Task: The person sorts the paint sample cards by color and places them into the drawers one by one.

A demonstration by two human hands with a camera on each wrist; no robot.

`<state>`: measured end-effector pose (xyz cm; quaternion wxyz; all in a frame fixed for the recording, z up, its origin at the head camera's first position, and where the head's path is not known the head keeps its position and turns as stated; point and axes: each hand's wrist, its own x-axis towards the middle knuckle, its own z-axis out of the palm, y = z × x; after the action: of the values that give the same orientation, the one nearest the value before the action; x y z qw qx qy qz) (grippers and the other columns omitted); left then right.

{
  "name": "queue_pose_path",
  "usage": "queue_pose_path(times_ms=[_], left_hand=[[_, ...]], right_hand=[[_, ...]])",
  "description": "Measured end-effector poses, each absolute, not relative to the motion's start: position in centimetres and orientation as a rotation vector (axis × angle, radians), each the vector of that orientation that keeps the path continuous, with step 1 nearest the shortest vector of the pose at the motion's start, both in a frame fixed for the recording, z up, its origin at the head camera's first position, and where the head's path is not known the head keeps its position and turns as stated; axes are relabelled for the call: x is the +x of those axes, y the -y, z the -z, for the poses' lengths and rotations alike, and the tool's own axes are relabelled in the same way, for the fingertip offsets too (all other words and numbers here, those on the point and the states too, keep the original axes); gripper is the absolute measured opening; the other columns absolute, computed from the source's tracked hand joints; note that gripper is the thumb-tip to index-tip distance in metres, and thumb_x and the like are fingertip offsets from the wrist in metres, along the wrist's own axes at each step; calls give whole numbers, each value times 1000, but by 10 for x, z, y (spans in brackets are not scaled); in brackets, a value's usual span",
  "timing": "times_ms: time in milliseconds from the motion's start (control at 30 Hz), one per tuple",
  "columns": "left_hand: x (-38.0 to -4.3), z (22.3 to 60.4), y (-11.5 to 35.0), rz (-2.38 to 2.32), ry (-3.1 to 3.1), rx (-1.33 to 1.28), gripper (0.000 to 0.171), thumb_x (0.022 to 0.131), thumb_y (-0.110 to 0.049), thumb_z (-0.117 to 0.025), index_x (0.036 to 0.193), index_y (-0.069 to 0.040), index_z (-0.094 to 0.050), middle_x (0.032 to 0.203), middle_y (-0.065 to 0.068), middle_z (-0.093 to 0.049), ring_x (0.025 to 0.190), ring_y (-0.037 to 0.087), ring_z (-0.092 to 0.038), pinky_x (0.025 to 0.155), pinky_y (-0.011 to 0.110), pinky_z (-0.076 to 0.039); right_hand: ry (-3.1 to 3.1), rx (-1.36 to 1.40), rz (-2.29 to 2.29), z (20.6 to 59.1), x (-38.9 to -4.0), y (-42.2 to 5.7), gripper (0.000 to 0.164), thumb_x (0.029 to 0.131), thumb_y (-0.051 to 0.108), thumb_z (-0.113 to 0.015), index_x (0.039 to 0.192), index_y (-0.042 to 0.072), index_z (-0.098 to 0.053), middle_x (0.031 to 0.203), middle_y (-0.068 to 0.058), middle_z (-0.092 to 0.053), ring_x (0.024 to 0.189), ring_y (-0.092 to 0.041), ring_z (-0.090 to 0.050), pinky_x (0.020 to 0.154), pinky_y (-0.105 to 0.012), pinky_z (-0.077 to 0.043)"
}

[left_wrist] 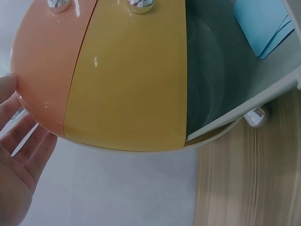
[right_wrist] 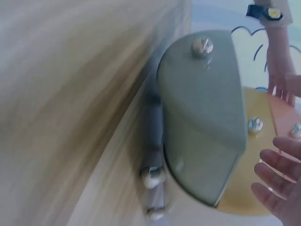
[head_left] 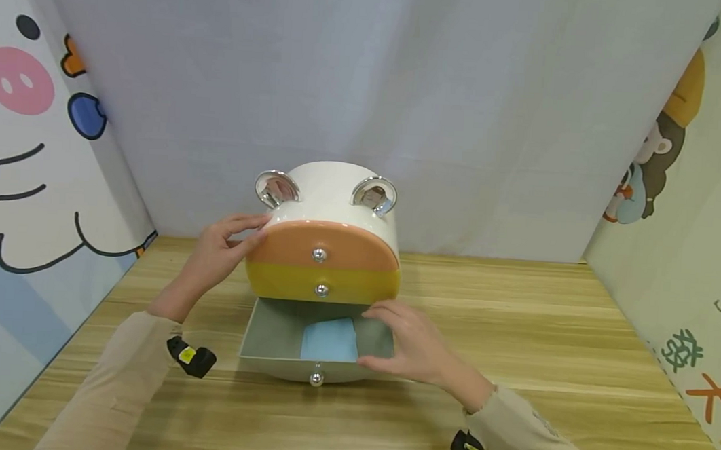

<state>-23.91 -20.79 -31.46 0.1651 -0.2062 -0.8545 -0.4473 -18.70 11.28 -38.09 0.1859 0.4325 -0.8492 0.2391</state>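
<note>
A small white drawer box [head_left: 332, 189] with two shiny round ears stands on the table. Its orange top drawer [head_left: 286, 243] and yellow middle drawer [head_left: 284, 280] are closed, while the grey-green bottom drawer [head_left: 269, 336] is pulled out. In that drawer lies a light blue folded piece [head_left: 330, 340], whose layered edges show in the left wrist view. My left hand [head_left: 218, 251] touches the box's upper left side, thumb at the orange front's edge. My right hand [head_left: 412, 343] is over the right side of the bottom drawer, fingers spread and holding nothing.
The wooden table [head_left: 513, 342] extends on both sides of the box. A grey-white cloth wall [head_left: 464, 122] rises behind it, with cartoon-printed panels at left [head_left: 39, 167] and right [head_left: 688, 269]. Silver knobs [head_left: 316, 379] stick out from the drawer fronts.
</note>
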Motion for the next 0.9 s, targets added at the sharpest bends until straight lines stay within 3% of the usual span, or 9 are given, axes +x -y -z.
queue_pose_path(times_ms=[200, 300, 533, 900], left_hand=[[-239, 314, 208, 1285, 2429, -581, 34, 89, -15, -58, 121, -3, -59, 121, 14, -56, 114, 27, -49, 82, 40, -50], [-239, 314, 208, 1277, 2435, -576, 34, 90, -17, -58, 121, -3, -59, 121, 13, -56, 115, 26, -49, 82, 40, -50], [-239, 314, 207, 1293, 2441, -568, 34, 90, -17, -58, 121, -3, -59, 122, 14, -55, 116, 28, -47, 83, 40, -50], [-240, 316, 208, 1265, 2446, -557, 35, 90, -18, -57, 122, -2, -58, 123, 15, -54, 117, 29, -47, 82, 42, -50]], right_hand=[[2255, 1152, -1084, 385, -158, -102, 41, 73, 30, -75, 104, 7, -60, 99, 0, -61, 86, -11, -54, 70, -26, -52], [2244, 1070, -1294, 393, -141, -92, 33, 75, 19, -74, 103, 9, -60, 96, -1, -61, 81, -15, -55, 64, -26, -52], [2362, 735, -1750, 415, -112, -73, 34, 77, 15, -73, 106, 4, -59, 97, -11, -60, 84, -25, -58, 67, -28, -53], [2308, 256, -2122, 447, -103, -39, 24, 81, 6, -67, 101, -2, -59, 104, -15, -59, 86, -16, -57, 65, -19, -49]])
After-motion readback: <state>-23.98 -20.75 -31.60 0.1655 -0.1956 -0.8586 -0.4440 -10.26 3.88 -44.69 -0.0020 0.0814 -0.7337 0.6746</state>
